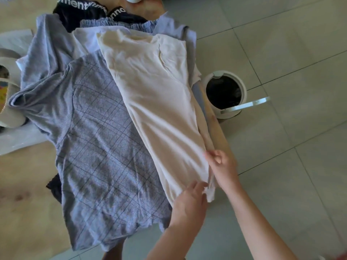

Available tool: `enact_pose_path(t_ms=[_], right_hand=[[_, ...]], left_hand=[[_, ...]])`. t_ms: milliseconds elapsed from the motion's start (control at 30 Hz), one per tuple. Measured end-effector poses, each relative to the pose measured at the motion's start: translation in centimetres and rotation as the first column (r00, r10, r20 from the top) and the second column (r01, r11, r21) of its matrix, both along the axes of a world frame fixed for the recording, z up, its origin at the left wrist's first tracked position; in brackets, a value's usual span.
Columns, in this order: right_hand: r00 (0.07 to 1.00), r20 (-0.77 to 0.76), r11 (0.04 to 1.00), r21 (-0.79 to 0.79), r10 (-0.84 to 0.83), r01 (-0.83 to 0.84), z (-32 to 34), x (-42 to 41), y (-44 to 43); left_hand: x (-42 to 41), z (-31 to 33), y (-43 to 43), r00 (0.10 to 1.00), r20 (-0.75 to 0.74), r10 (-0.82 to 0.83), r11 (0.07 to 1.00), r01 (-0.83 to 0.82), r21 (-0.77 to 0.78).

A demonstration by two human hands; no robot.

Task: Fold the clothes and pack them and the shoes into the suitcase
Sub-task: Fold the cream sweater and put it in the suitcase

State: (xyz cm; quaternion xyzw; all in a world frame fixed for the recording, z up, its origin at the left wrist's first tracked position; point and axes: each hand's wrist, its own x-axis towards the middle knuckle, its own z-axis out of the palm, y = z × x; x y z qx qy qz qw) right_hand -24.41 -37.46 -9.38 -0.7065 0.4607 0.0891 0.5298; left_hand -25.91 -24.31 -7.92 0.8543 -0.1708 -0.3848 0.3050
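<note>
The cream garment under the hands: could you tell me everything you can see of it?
The cream garment is plain, soft, thin-looking cloth, lightly creased, seemingly folded lengthwise into a long strip. It lies flat and slanted on the right of the clothes pile, overlapping the grey checked shirt and running beside the wooden table edge. Its near corner hangs past the table. The right hand pinches its right edge; the left hand grips the near hem.
</note>
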Motion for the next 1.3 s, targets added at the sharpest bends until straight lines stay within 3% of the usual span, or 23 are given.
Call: enact_pose_path(t_ms=[100, 200, 300, 467, 567, 667, 867, 1133, 1300], right_hand=[[0.992, -0.057, 0.992, 0.067, 0.109, -0.105, -0.1, -0.5, -0.1], [0.994, -0.057, 0.995, 0.018, 0.096, -0.095, 0.2, -1.0, -0.5], [0.998, 0.004, 0.998, -0.034, 0.056, -0.056, 0.8, -1.1, -0.9], [1.0, 0.003, 0.999, -0.037, 0.015, -0.015, 0.7, -1.1, -1.4], [0.997, 0.039, 0.997, 0.048, -0.06, 0.058, 0.7, -0.8, -1.4], [0.994, 0.07, 0.996, 0.034, -0.084, 0.082, 0.7, -0.3, -1.7], [0.958, 0.074, 0.96, -0.016, -0.277, 0.279, -0.1, -1.3, -2.3], [0.997, 0.003, 0.967, -0.244, -0.071, 0.07, -1.3, -0.1, -2.4], [0.993, 0.072, 0.904, -0.424, 0.095, -0.056, -1.8, 6.2, -2.9]], left_hand=[[0.9, -0.7, 1.8, 0.956, 0.219, 0.193, 0.981, -0.185, -0.058], [2.1, -1.8, 3.8, 0.868, 0.391, 0.305, 0.95, -0.304, -0.066], [3.2, -1.6, 4.6, 0.837, 0.304, 0.455, 0.889, -0.447, -0.102], [4.7, -0.7, 3.6, 0.763, -0.038, 0.646, 0.761, -0.647, -0.043], [5.3, -0.9, 3.4, 0.709, -0.078, 0.701, 0.706, -0.705, -0.06], [5.4, -0.8, 3.4, 0.672, -0.138, 0.727, 0.667, -0.74, -0.087], [4.6, -0.5, 5.5, 0.678, -0.114, 0.726, 0.66, -0.734, -0.157], [5.0, -0.7, 5.3, 0.6, -0.267, 0.754, 0.582, -0.799, -0.153], [6.1, -1.1, 5.2, 0.578, -0.215, 0.788, 0.552, -0.816, -0.172]])
